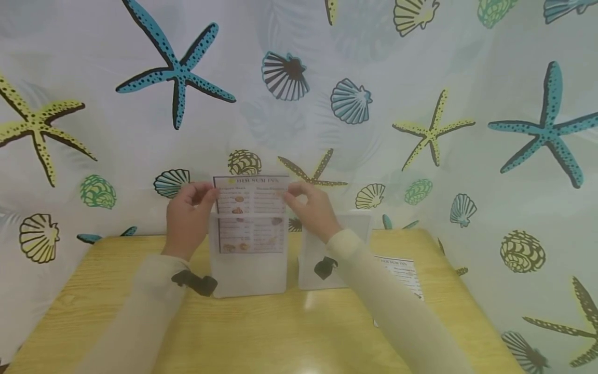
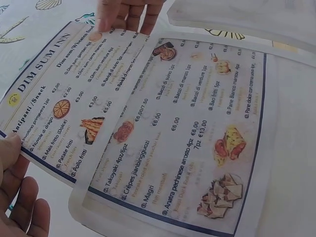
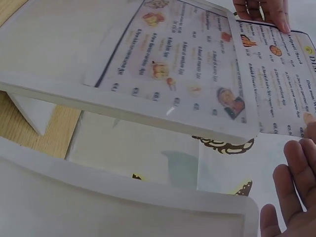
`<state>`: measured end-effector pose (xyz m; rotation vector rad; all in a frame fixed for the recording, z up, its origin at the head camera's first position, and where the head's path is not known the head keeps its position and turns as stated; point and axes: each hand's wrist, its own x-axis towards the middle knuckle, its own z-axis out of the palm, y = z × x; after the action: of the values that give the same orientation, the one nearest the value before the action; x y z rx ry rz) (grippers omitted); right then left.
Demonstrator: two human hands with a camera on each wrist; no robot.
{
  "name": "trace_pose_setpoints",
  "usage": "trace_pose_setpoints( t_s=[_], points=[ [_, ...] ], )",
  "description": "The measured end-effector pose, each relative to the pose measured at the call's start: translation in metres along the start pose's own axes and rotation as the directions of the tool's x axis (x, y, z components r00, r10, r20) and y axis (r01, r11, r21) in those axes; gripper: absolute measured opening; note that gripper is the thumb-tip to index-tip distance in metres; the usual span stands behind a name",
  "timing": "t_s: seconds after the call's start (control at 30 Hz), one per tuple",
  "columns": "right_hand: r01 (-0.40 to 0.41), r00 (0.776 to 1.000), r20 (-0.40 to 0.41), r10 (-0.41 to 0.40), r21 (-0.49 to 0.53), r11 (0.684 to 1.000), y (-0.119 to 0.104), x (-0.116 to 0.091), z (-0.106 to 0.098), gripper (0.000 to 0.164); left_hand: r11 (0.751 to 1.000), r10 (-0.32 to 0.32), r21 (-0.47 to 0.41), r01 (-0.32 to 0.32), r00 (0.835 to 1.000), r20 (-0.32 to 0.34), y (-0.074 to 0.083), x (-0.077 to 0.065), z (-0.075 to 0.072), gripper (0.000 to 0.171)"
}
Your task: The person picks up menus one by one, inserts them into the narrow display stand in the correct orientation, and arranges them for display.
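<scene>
A printed Dim Sum Inn menu sheet (image 1: 252,195) stands partly inside a white-framed plastic sign holder (image 1: 249,275). Its top sticks out above the holder's upper edge, while the lower part shows through the clear front. My left hand (image 1: 189,221) pinches the sheet's left edge near the top. On the opposite edge, my right hand (image 1: 317,210) pinches the sheet between thumb and fingers. The left wrist view shows the left hand (image 2: 19,197) with its thumb over the sheet's printed face. In the right wrist view, the right hand's other fingers (image 3: 296,192) extend beside the sheet.
A second white holder (image 1: 310,275) stands to the right, partly behind my right forearm. Another menu sheet (image 1: 399,275) lies on the wooden table (image 1: 261,332), partly covered by that arm. Behind hangs a cloth (image 1: 317,31) printed with starfish and shells.
</scene>
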<state>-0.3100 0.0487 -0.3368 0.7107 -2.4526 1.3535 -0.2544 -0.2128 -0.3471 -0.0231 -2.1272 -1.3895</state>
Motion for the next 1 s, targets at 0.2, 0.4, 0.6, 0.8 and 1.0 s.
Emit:
trace_pose_setpoints(
  t_s=[0.2, 0.4, 0.6, 0.8, 1.0],
  points=[
    [0.030, 0.999, -0.039, -0.028, 0.038, 0.999, -0.006, 0.000, -0.002, 0.029, 1.000, -0.004, 0.023, 0.004, 1.000, 0.023, -0.002, -0.003, 0.000, 0.038],
    [0.048, 0.997, -0.057, -0.046, 0.047, 0.998, -0.004, 0.000, -0.001, 0.028, 1.000, -0.009, 0.028, 0.008, 1.000, 0.029, -0.003, -0.006, 0.000, 0.039],
    [0.067, 0.995, -0.071, -0.064, 0.042, 0.997, 0.000, 0.001, 0.002, 0.025, 0.999, -0.019, 0.036, 0.018, 1.000, 0.025, -0.007, -0.009, 0.001, 0.039],
    [0.067, 0.996, -0.066, -0.064, 0.048, 0.997, -0.002, 0.001, 0.002, 0.025, 1.000, -0.007, 0.029, 0.007, 1.000, 0.014, -0.011, -0.010, 0.002, 0.036],
    [0.058, 0.997, -0.043, -0.057, 0.031, 0.998, -0.002, 0.001, 0.003, 0.025, 0.999, -0.025, 0.043, 0.024, 0.999, 0.023, -0.013, -0.012, 0.001, 0.037]
  ],
)
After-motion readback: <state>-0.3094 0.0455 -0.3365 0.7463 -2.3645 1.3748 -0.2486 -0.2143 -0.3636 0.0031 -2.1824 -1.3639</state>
